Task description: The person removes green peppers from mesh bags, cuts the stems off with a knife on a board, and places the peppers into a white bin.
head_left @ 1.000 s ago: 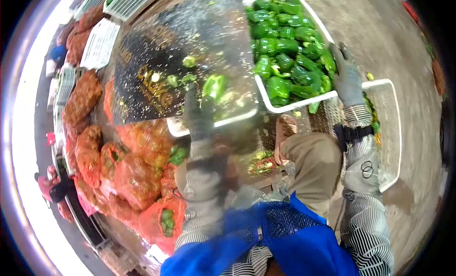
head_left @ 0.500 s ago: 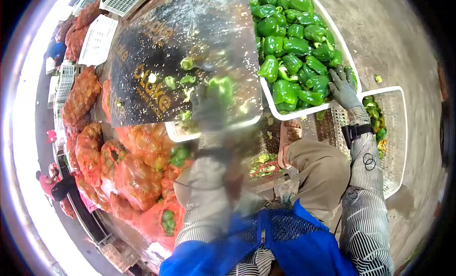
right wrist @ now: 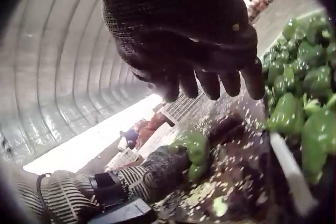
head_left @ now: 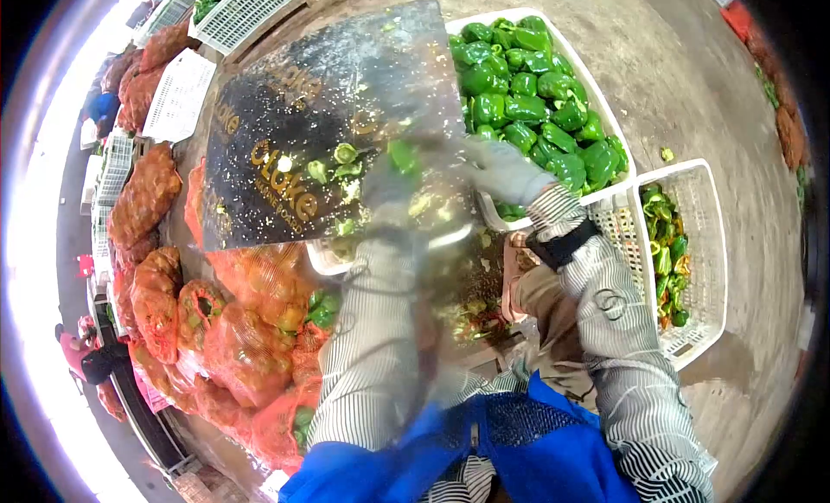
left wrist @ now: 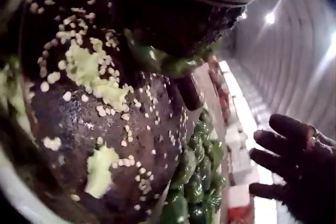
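Observation:
My gloved left hand grips a green bell pepper over the dark printed board. In the right wrist view the pepper juts out from the fingers of that glove. Blurred in the head view, my gloved right hand hovers between the board's right edge and the crate of peppers. From its own wrist camera, the right hand has its fingers extended and spread, holding nothing. Pale pepper scraps and many seeds lie scattered over the board.
A white crate full of green peppers adjoins the board on the right. Below it, another white crate contains darker peppers and bits. Orange mesh sacks crowd the left, and a white crate shows under the board.
The right hand has left the right side of the pepper crate and swung left toward the board. My left hand stays over the board's near right part.

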### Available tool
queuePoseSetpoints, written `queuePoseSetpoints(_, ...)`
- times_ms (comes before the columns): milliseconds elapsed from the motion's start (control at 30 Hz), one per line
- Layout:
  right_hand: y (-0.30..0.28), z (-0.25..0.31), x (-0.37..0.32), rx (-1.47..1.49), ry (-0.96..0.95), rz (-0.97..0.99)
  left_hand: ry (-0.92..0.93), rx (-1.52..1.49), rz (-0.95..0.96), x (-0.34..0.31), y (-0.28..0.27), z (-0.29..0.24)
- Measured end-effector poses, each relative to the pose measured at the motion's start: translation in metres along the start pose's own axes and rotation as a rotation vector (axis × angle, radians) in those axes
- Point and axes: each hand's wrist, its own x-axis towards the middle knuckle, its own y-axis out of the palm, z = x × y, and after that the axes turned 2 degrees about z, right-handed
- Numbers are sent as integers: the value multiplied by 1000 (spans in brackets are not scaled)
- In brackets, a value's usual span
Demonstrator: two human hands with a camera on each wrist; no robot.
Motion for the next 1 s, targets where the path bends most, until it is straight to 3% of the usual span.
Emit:
queuePoseSetpoints(33, 15, -3, 12, 145, -29, -31, 184, 103, -105, 15, 23, 24)
queuePoseSetpoints(100, 55, -7, 33, 293, -10, -74, 259, -478, -30, 27, 59, 64)
queuePoseSetpoints(200, 68, 49, 19, 213, 156, -120, 389, -756, -153, 3, 97, 98)
queuePoseSetpoints(300, 87, 44, 22, 677, 226, 33, 455, -725, -361, -15, 132, 125)
queuePoseSetpoints(333, 101, 41, 22, 625, 179, 28, 485, -681, -452, -15, 144, 131)
queuePoseSetpoints(367, 123, 30, 24, 572, 112, -120, 513, -627, -554, -11, 157, 138)
queuePoseSetpoints(400, 115, 34, 16, 564, 115, -116, 545, -572, -641, -8, 168, 140)
queuePoseSetpoints(467, 92, 44, -6, 807, 320, -25, 586, -506, -757, -8, 179, 132)
queuePoseSetpoints(567, 124, -9, -7, 1251, 182, -328, 485, -684, -708, -49, 144, 107)
queuePoseSetpoints(600, 129, -22, -6, 1359, 132, -396, 461, -775, -615, -64, 119, 103)
queuePoseSetpoints(667, 116, -24, -15, 1211, 25, -496, 396, -984, -340, -93, 68, 88)
queuePoseSetpoints(700, 111, -23, -15, 1253, 35, -495, 364, -788, -361, -105, 55, 83)
queuePoseSetpoints(733, 107, -21, -16, 1304, 10, -447, 362, -785, -372, -109, 54, 83)
queuePoseSetpoints(767, 103, -18, -16, 1354, -12, -398, 533, -548, -423, -109, 51, 81)
queuePoseSetpoints(800, 94, -10, -17, 1403, -32, -348, 506, -482, -359, -118, 43, 66)
queuePoseSetpoints(833, 90, -8, -15, 1097, -5, -342, 482, -413, -295, -127, 34, 51)
queuePoseSetpoints(867, 87, -8, -11, 619, -58, -447, 748, -234, -346, -132, 28, 41)
queuePoseSetpoints(900, 84, -8, -7, 134, -46, -593, 756, -285, -236, -130, 29, 33)
queuePoseSetpoints(933, 69, 6, -12, 606, 70, -524, 743, -336, -136, -124, 29, 27)
queuePoseSetpoints(967, 55, 19, -18, 1079, 213, -539, 881, -235, -288, -109, 44, 32)
queuePoseSetpoints(1000, 50, 5, -14, 887, 172, -509, 1008, -117, -432, -91, 61, 36)
